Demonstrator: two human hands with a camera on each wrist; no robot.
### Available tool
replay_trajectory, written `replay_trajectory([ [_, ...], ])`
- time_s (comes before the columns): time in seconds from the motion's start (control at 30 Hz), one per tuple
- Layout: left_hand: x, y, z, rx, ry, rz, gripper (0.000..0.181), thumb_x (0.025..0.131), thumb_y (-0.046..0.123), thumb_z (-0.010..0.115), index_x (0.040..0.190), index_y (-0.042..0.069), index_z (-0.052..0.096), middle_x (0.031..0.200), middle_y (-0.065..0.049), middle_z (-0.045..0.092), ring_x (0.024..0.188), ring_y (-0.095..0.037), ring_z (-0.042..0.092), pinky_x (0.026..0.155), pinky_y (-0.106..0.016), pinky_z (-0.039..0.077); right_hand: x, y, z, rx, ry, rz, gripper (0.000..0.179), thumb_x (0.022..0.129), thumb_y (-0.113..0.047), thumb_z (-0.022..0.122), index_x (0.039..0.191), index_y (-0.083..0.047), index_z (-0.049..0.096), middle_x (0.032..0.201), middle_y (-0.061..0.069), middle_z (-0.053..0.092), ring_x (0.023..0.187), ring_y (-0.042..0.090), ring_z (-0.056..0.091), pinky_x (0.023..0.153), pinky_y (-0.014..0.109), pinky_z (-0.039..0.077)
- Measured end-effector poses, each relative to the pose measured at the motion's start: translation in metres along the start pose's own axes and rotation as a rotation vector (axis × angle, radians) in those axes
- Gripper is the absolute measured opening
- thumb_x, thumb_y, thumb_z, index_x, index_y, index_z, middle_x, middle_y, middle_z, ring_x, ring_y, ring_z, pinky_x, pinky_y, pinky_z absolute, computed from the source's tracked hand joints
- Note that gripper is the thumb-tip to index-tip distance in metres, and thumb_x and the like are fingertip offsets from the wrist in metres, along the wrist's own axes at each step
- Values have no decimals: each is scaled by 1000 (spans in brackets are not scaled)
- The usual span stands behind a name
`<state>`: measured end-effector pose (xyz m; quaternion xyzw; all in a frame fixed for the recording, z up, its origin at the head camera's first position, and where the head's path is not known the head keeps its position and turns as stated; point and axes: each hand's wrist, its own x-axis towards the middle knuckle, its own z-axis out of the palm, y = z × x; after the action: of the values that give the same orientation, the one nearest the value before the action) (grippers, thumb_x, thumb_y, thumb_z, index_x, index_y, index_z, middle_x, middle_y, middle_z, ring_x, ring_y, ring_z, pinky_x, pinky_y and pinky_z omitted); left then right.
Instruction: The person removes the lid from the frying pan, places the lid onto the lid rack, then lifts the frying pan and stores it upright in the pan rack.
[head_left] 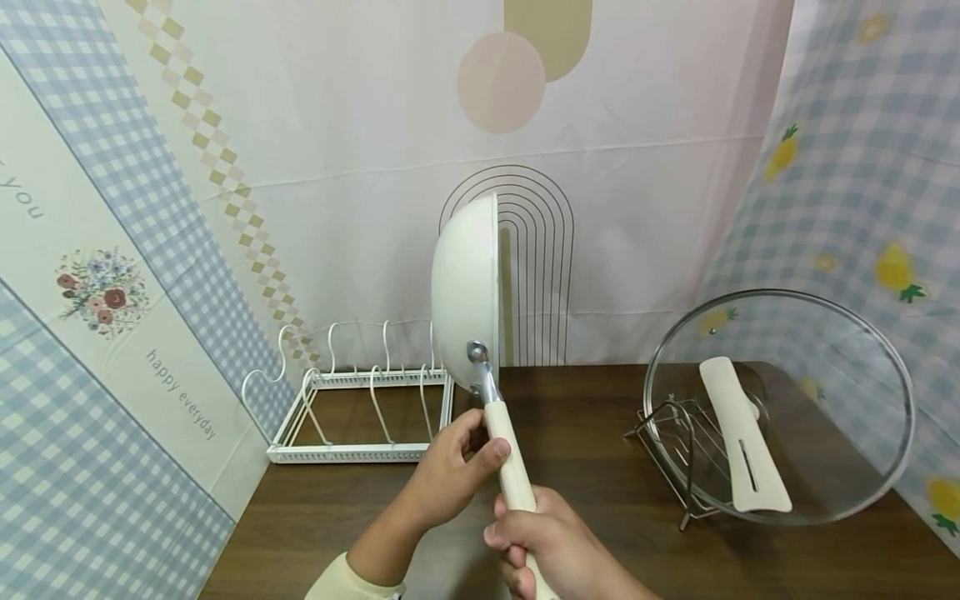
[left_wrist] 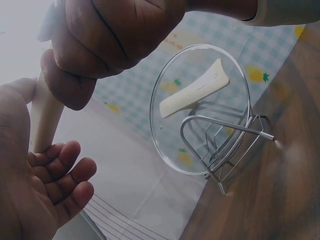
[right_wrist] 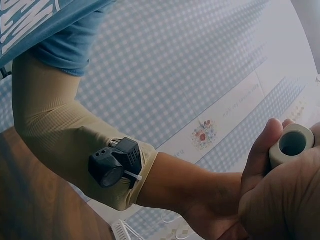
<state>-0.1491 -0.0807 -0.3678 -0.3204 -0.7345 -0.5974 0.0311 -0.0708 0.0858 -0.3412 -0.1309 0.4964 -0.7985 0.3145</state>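
A white wok (head_left: 461, 292) with a cream handle (head_left: 513, 475) is held up on its side, its open face to the right in the head view. Low on the handle, my right hand (head_left: 551, 542) grips it with curled fingers. Nearer the bowl, my left hand (head_left: 450, 475) has its thumb against the handle. From the left wrist, the left hand (left_wrist: 30, 165) shows its thumb and bent fingers on either side of the handle, just beyond the right hand (left_wrist: 115, 35). The handle's hollow end (right_wrist: 294, 142) pokes out of the right hand in the right wrist view.
A white wire rack (head_left: 348, 452) stands on the brown table (head_left: 585, 433) at back left. At right, a metal stand (head_left: 686, 479) holds a tilted glass lid (head_left: 909, 408) with a long cream handle (head_left: 742, 442). Patterned cloths hang behind and at both sides.
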Motion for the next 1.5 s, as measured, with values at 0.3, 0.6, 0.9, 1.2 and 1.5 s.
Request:
replay_trajectory([
  [0.3,1,6,-1,36,3,23,10,95,21,55,98,11,53,83,-2,56,75,-15,54,65,-30,48,1,0,0,10,-10,-5,13,82,-3,55,83,-9,43,49,-7,44,39,4,44,41,20,35],
  [0.6,1,36,-2,40,5,24,16,96,23,55,95,8,53,81,0,54,74,-13,52,64,-30,47,2,-2,1,-3,-2,0,14,82,-4,56,84,-9,43,48,-7,45,39,5,44,41,21,35],
  [0.9,2,34,-2,26,5,26,16,96,24,55,96,8,53,83,-2,55,76,-15,53,66,-30,48,4,-3,1,-21,-3,-7,12,82,-4,55,84,-8,43,48,-7,43,39,4,44,41,22,36],
  [1.2,2,35,-3,44,7,31,15,96,23,54,95,8,52,82,-1,55,76,-14,53,65,-30,48,4,-2,1,-16,5,-6,13,81,-3,55,84,-8,43,48,-7,43,38,4,43,40,22,36],
  [1.5,1,37,-3,66,22,27,14,96,22,55,93,9,52,80,0,54,74,-13,52,64,-30,47,5,-2,1,-24,0,-11,14,81,-3,55,85,-8,42,48,-7,43,38,4,44,41,22,37],
])
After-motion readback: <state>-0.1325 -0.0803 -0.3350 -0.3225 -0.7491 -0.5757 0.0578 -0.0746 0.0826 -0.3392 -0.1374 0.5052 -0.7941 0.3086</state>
